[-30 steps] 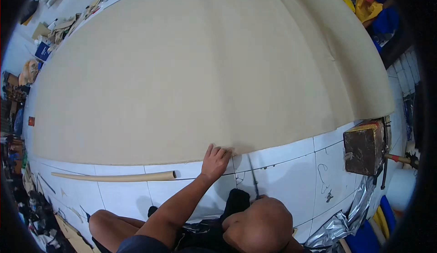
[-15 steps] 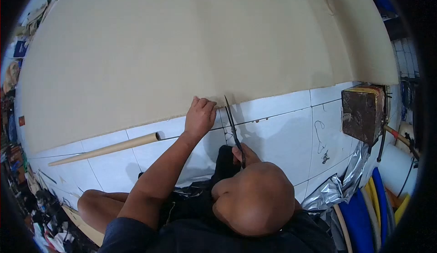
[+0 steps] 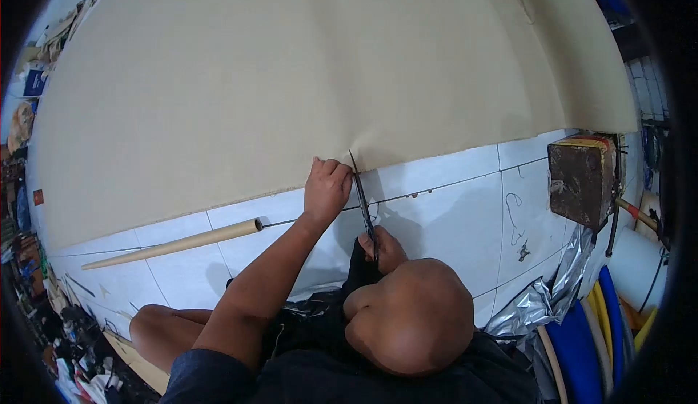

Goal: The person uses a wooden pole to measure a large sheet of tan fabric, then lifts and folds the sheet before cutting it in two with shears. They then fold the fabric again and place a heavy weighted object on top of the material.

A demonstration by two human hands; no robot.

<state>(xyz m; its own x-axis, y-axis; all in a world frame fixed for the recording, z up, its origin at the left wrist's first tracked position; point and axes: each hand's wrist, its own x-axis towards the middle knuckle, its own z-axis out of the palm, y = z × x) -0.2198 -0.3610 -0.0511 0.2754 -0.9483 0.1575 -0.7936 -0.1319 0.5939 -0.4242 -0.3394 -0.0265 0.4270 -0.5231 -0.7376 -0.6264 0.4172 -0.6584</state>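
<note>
A large beige sheet (image 3: 291, 77) of fabric or similar material covers the floor, its near edge running across the view. My left hand (image 3: 327, 187) is closed at that edge, its fingertips gripping the sheet just left of the blades. A pair of dark scissors (image 3: 363, 204) is in my right hand (image 3: 387, 250), low in front of my body. Their blades point away from me and lie nearly together at the sheet's edge, the tip over the material. The fingers around the handles are partly hidden.
A long cardboard tube (image 3: 174, 245) lies on the white tiled floor (image 3: 451, 222) at left. To the right stand a brown block (image 3: 582, 180), crumpled silver foil (image 3: 523, 309) and blue and yellow rolls (image 3: 582, 338). Clutter (image 3: 80, 353) lines the left side.
The scissors have moved forward and slightly left onto the sheet's edge, their blades now closer together. The sheet puckers at the tip. My left hand stays at the edge.
</note>
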